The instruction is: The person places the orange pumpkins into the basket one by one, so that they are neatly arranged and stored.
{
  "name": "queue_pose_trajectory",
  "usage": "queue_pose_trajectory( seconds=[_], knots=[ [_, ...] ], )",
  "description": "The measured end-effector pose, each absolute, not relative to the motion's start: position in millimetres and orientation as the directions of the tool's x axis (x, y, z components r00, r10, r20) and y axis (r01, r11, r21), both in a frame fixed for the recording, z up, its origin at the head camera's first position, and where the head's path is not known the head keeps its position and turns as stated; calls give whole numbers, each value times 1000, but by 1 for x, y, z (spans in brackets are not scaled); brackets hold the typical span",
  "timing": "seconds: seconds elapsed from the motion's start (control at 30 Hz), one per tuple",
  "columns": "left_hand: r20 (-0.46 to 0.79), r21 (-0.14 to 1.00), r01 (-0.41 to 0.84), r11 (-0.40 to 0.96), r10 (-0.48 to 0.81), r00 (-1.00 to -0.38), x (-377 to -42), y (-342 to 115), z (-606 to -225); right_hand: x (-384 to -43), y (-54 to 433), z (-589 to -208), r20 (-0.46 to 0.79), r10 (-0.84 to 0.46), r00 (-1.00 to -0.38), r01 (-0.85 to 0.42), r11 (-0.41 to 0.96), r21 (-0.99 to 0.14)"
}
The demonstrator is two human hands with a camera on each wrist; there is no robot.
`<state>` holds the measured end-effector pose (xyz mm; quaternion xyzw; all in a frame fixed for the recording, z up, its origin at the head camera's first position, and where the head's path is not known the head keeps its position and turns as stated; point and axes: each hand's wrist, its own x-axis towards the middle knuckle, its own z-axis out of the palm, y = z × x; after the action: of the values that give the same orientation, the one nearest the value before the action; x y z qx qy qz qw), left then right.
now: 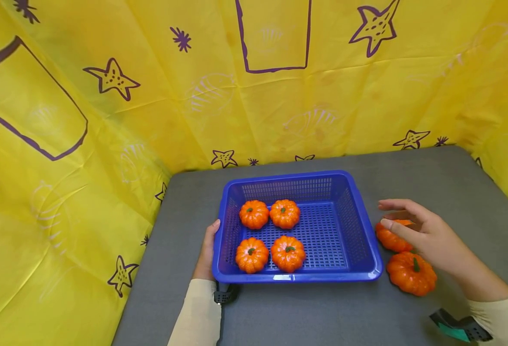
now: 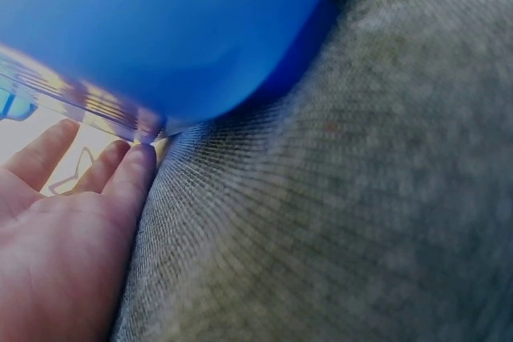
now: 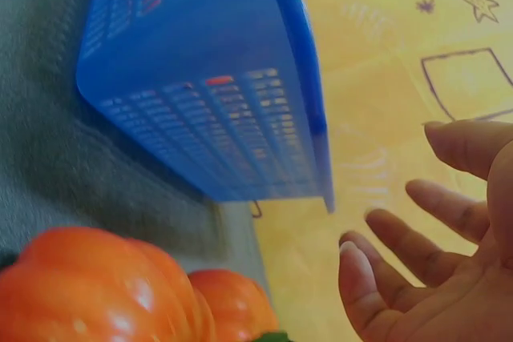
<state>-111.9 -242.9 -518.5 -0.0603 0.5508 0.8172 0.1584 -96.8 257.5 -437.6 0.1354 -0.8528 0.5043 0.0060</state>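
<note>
A blue plastic basket (image 1: 297, 277) with perforated walls stands on the grey table, with orange pumpkins (image 1: 254, 215) in two pairs on its left side. My left hand (image 1: 207, 252) rests along the basket's left wall; in the left wrist view its extended fingertips (image 2: 140, 158) meet the wall low down, near the cloth. To the right of the basket, my right hand (image 1: 431, 235) hovers with loosely spread fingers and nothing in them. It partly covers one orange pumpkin (image 1: 390, 239). Nearer the front lies another pumpkin (image 1: 411, 274) with a green stem.
Grey cloth covers the table (image 1: 305, 312). A yellow sheet (image 1: 262, 120) printed with purple starfish hangs along the back and both sides. The basket's outer wall (image 3: 200, 126) rises beside the loose pumpkins in the right wrist view.
</note>
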Motion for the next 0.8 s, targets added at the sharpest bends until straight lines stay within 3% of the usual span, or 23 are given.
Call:
queue_pose_trajectory(
  seconds=[0.27, 0.8],
  knots=[
    [-279, 878, -329, -349, 187, -942, -112, -243, -518, -103, 274, -442, 219, -181, -959, -279, 459, -843],
    [-256, 889, -298, -349, 161, -953, -113, -241, -520, -110, 298, -463, 100, -114, -988, -147, 555, -819]
  ],
)
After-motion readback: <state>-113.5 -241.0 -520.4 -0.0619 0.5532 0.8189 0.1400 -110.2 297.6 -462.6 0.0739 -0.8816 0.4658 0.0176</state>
